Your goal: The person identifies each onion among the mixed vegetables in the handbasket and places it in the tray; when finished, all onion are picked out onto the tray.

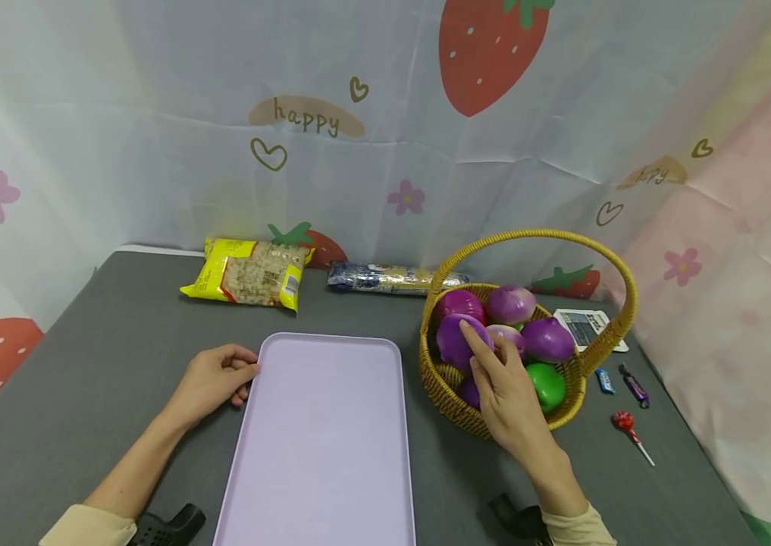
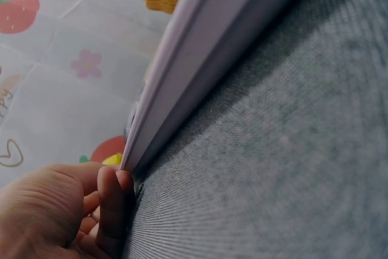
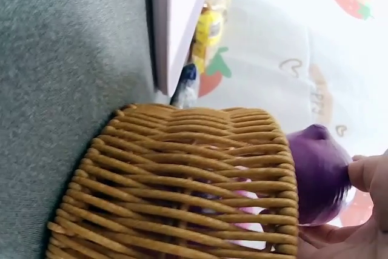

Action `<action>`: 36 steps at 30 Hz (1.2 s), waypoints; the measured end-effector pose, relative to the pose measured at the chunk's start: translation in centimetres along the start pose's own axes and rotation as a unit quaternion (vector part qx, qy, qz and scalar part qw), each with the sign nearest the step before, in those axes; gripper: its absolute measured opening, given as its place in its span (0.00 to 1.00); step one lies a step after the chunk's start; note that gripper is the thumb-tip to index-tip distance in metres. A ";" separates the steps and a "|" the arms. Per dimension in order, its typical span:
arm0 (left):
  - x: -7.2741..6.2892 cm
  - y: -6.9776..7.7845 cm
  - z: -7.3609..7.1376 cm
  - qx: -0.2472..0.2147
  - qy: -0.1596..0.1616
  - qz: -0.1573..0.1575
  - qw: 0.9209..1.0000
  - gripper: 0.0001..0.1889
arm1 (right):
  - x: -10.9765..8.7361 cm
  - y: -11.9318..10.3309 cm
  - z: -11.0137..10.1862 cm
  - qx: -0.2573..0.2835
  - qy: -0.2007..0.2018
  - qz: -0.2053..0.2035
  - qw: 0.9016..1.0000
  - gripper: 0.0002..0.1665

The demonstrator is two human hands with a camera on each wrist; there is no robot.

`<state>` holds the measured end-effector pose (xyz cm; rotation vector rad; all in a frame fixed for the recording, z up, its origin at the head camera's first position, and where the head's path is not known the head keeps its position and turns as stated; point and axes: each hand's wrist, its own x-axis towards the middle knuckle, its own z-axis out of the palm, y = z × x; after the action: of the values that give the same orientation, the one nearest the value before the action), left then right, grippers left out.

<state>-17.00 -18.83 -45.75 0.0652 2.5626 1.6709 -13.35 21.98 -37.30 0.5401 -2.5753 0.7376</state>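
A yellow wicker basket [image 1: 456,402] with a tall handle holds several purple onions, among them a paler one [image 1: 511,305], and a round green vegetable [image 1: 546,387]. My right hand [image 1: 509,394] reaches over the basket's near rim and grips a purple onion [image 1: 456,343] at the left side. In the right wrist view, thumb and fingers hold this onion [image 3: 318,174] at the basket's rim. My left hand [image 1: 213,383] is at the left edge of a pale lilac tray [image 1: 324,425], fingers bent and fingertips pinching its rim, as the left wrist view shows.
Behind the tray lies a yellow bag of grainy food [image 1: 252,273], beside a long shiny packet [image 1: 392,278]. Right of the basket are a white device with a dark panel [image 1: 583,327], small wrapped candies [image 1: 634,385] and a red lollipop [image 1: 625,423]. A printed curtain hangs behind.
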 end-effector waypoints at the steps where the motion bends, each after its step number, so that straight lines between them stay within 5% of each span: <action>1: 0.0 0.0 0.0 0.000 0.000 0.001 1.000 0.14 | 0.0 -0.1 -0.1 0.005 0.001 -0.003 1.000 0.30; 8: -0.1 0.0 0.0 -0.002 0.000 0.004 1.000 0.14 | -0.3 -1.2 -0.8 0.048 0.027 -0.022 0.998 0.33; 14: 0.1 0.0 0.3 -0.005 -0.002 0.006 1.000 0.14 | -0.7 -3.3 -1.2 0.088 0.029 -0.051 0.994 0.50; 23: 0.3 -0.2 0.4 -0.004 0.003 0.008 1.000 0.13 | -1.5 -7.0 1.1 0.069 -0.041 -0.133 0.988 0.52; 31: 0.0 -0.1 0.2 0.000 0.003 0.008 1.000 0.14 | -1.8 -10.3 4.6 0.050 -0.144 -0.205 0.967 0.49; 36: 0.0 0.0 0.3 -0.002 0.003 0.014 1.000 0.14 | -2.1 -11.9 6.4 -0.013 -0.173 -0.268 0.948 0.47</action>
<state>-17.01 -18.58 -45.84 0.0969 2.5738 1.6894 -7.80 9.54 -38.44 1.3955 -2.5360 0.4442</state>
